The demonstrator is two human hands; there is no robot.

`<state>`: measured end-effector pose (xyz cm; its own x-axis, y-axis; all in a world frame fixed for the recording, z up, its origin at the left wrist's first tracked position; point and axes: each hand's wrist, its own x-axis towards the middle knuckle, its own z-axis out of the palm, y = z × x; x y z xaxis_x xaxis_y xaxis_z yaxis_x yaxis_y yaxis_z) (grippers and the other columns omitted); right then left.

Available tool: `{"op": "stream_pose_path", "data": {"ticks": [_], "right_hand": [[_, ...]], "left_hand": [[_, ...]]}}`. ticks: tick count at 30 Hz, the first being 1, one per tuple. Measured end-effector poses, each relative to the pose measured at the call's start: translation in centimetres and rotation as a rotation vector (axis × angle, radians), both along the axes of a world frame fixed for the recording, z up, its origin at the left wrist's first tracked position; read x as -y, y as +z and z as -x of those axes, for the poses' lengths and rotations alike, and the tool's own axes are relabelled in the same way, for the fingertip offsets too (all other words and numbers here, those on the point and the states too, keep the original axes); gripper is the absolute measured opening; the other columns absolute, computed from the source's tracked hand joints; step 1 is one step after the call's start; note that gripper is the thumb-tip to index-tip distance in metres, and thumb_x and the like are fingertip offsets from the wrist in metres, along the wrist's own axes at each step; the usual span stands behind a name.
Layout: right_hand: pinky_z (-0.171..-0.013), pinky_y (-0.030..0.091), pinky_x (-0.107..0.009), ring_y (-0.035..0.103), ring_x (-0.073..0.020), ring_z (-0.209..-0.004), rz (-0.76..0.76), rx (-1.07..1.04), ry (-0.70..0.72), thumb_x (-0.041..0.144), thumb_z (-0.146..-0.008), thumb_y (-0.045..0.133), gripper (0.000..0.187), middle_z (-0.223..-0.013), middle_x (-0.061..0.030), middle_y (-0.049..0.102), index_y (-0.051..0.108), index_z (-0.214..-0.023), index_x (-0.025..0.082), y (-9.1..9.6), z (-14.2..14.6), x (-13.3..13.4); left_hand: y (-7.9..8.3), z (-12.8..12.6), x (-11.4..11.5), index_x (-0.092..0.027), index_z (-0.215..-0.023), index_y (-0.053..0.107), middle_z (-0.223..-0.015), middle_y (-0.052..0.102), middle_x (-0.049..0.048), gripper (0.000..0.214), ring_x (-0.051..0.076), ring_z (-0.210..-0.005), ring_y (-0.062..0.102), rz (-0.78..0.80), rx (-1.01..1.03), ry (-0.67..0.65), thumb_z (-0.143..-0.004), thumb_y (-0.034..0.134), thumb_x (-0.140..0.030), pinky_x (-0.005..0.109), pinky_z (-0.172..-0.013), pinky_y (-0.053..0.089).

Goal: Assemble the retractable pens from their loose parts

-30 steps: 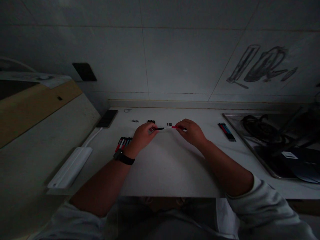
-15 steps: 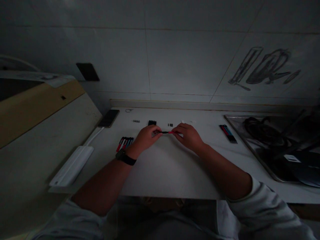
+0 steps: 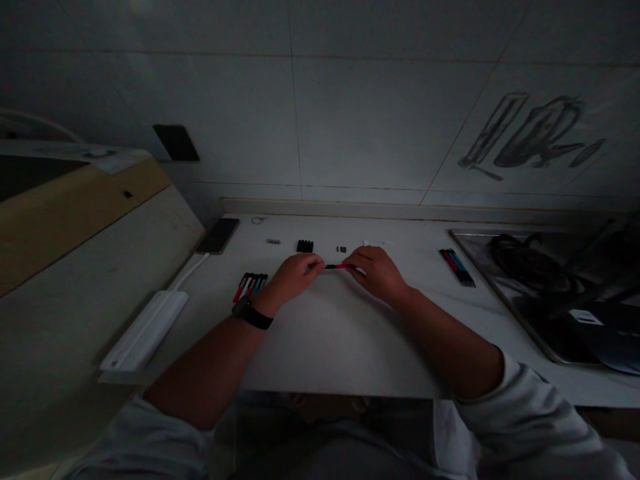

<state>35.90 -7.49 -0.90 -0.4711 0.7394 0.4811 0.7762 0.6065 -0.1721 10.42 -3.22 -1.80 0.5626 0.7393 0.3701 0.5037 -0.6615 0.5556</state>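
Between my hands lies a slim red-and-black pen (image 3: 331, 267), held level just above the counter. The fingers of my left hand (image 3: 300, 272) are closed round its black end. My right hand (image 3: 376, 270) pinches the red end between thumb and fingers. Both ends are hidden by the fingers. Just behind my left hand sits a row of short black pieces (image 3: 305, 246). Small coiled springs (image 3: 273, 241) lie farther left. Tiny dark parts (image 3: 341, 249) rest behind the pen. Beside my left wrist several red, white and blue pen parts (image 3: 250, 285) are lined up.
A white power strip (image 3: 145, 330) and a phone (image 3: 221, 235) lie at the left. More coloured pens or barrels (image 3: 456, 267) rest at the right, next to a metal-rimmed tray (image 3: 505, 313) holding dark items. A tiled wall (image 3: 360, 127) closes off the back.
My left fingers have curled further over the black end, hiding more of it. The right hand still grips the red end, nearly unmoved.
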Motion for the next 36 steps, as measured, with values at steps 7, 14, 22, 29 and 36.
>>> {"op": "stream_pose_path", "data": {"ticks": [7, 14, 22, 29, 36], "right_hand": [[-0.089, 0.042, -0.039, 0.065, -0.0233, -0.096, -0.155, -0.004, 0.032, 0.030, -0.105, 0.057, 0.020, -0.103, -0.0088, 0.075, 0.077, -0.107, 0.024, -0.56, 0.01, -0.01], [-0.086, 0.042, -0.037, 0.066, -0.0219, -0.089, -0.143, -0.025, 0.025, 0.032, -0.104, 0.059, 0.021, -0.096, -0.0074, 0.076, 0.077, -0.106, 0.022, -0.38, 0.32, 0.19], [-0.086, 0.043, -0.037, 0.066, -0.0219, -0.089, -0.106, -0.060, 0.017, 0.030, -0.104, 0.058, 0.020, -0.097, -0.0085, 0.075, 0.076, -0.106, 0.021, -0.13, 0.26, 0.15], [-0.087, 0.043, -0.039, 0.066, -0.0231, -0.091, -0.126, -0.059, 0.036, 0.032, -0.104, 0.059, 0.020, -0.096, -0.0082, 0.075, 0.076, -0.106, 0.022, -0.21, 0.18, 0.20], [-0.086, 0.044, -0.038, 0.067, -0.0228, -0.091, -0.144, -0.077, 0.038, 0.032, -0.103, 0.060, 0.019, -0.097, -0.0081, 0.076, 0.076, -0.106, 0.021, -0.26, 0.19, 0.15]], "left_hand": [[-0.21, -0.21, 0.02, -0.019, -0.082, 0.069, -0.078, 0.070, 0.0018, 0.036, 0.018, -0.074, 0.064, 0.192, 0.001, 0.002, -0.104, 0.049, -0.040, 0.029, -0.069, 0.046], [-0.42, -0.16, -0.18, -0.020, -0.091, 0.069, -0.091, 0.074, 0.0027, 0.021, 0.019, -0.087, 0.068, 0.220, 0.114, 0.010, -0.100, 0.057, -0.035, 0.031, -0.081, 0.051], [-0.62, 0.18, -0.31, -0.021, -0.110, 0.069, -0.107, 0.071, 0.0051, 0.020, 0.019, -0.096, 0.067, 0.074, 0.136, -0.022, -0.099, 0.063, -0.037, 0.035, -0.089, 0.053], [-0.26, 0.15, -0.46, -0.019, -0.092, 0.068, -0.099, 0.066, 0.0056, 0.024, 0.020, -0.096, 0.064, 0.024, 0.111, -0.133, -0.104, 0.050, -0.030, 0.036, -0.089, 0.051], [-0.22, 0.17, -0.34, -0.020, -0.098, 0.068, -0.102, 0.066, 0.0059, 0.014, 0.020, -0.099, 0.064, 0.027, 0.163, -0.100, -0.099, 0.061, -0.032, 0.037, -0.091, 0.051]]}}
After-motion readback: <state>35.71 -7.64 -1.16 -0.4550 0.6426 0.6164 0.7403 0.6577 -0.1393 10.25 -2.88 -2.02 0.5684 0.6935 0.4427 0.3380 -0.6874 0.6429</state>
